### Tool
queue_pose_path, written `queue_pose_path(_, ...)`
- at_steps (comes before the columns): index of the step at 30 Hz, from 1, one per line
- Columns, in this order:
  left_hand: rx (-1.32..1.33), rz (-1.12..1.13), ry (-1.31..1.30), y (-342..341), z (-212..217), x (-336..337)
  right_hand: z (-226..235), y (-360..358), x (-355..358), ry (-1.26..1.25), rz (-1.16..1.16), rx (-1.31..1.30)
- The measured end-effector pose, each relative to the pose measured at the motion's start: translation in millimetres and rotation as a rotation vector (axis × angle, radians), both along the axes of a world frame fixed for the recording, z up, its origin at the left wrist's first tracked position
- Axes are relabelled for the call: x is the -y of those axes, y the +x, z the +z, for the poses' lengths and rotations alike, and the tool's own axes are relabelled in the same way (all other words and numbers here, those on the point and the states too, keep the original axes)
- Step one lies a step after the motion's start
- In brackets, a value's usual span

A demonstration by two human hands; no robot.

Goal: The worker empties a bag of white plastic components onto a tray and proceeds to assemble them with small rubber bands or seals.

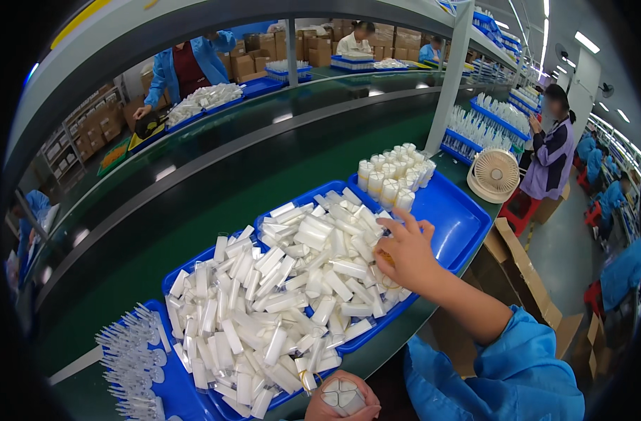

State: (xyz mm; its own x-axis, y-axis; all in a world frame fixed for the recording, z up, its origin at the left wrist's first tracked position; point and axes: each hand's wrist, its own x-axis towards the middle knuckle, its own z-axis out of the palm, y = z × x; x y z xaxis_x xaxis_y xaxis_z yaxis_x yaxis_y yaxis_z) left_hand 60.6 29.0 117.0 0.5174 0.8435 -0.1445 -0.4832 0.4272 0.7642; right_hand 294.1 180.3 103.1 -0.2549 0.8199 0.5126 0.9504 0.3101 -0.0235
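Observation:
At the lower edge, my left hand (pixel 343 403) is closed round a bundle of white tubes (pixel 345 394), their ends facing up. A thin yellow rubber band (pixel 308 380) shows beside it, next to the pile. My right hand (pixel 412 252) reaches over the right side of the pile of white pieces in clear sleeves (pixel 278 302), its fingers spread and bent. Small yellow-orange bands (pixel 387 258) show by its fingers; whether they are touched I cannot tell. The pile fills two blue trays (pixel 167 281) side by side.
Banded white bundles (pixel 397 175) stand in a blue tray (pixel 450 217) at the right, near a beige fan (pixel 494 175). Clear pointed parts (pixel 132 365) fill a tray at lower left. A metal post (pixel 449 77) rises behind. Cardboard boxes (pixel 524 266) sit below right; co-workers stand beyond the green belt.

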Motion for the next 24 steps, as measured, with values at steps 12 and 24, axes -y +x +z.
queue_pose_path(12, -0.182, 0.406, 0.119, -3, 13, -10, 70, -30, 15, -0.312, 0.593, -0.511)
queue_pose_path(24, 0.051, 0.206, 0.583, -25, 7, 2, 65, -66, 68, -1.77, 1.441, -1.928)
